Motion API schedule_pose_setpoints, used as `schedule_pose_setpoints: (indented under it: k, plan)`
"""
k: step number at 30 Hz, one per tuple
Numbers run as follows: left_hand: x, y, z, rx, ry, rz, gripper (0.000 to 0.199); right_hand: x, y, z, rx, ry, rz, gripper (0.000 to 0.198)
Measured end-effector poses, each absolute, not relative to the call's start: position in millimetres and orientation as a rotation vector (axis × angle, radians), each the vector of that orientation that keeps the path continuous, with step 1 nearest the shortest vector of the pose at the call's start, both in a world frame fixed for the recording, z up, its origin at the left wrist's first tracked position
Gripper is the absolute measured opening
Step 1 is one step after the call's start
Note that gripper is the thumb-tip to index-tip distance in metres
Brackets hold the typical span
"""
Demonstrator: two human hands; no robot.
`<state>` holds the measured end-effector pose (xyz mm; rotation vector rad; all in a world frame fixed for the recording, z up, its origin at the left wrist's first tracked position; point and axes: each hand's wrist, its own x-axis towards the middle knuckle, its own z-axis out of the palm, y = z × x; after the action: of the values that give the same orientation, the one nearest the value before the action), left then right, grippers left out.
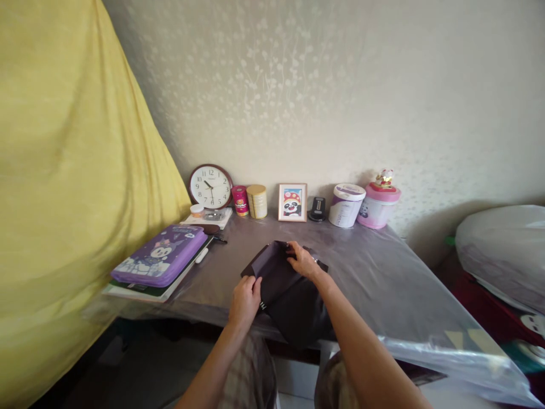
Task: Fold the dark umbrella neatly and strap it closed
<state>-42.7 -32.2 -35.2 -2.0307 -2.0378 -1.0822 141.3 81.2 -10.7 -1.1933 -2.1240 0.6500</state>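
A black folding umbrella (293, 301) lies loosely bunched at the table's front edge, with part of its cloth hanging over that edge. Small metal bits, like rib ends, show beside my left hand (246, 298). That hand is closed on the left side of the cloth, thumb on top. My right hand (303, 261) reaches over the far right part of the umbrella, its bent fingers pinching the cloth near the top. The umbrella's handle cannot be made out.
A plastic-covered table (366, 272) carries a purple case (159, 255) on books at left. Along the wall stand a clock (210, 186), pink tin (240, 201), yellow canister (257, 202), framed panda picture (292, 202), black device (317, 209), white tub (347, 207) and pink tub (378, 208). A yellow curtain (76, 170) hangs left.
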Motion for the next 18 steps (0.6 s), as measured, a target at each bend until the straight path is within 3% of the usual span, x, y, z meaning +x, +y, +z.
schedule_pose_setpoints:
  k: [11, 18]
  plan:
    - [-49, -21, -34, -2.063, -2.221, -0.945, 0.032, 126, 82, -10, -1.271, -2.225, 0.593, 0.061]
    - [-54, -13, -38, -2.078, -2.314, -0.874, 0.028, 113, 55, 9, -1.047, -2.558, 0.313, 0.024]
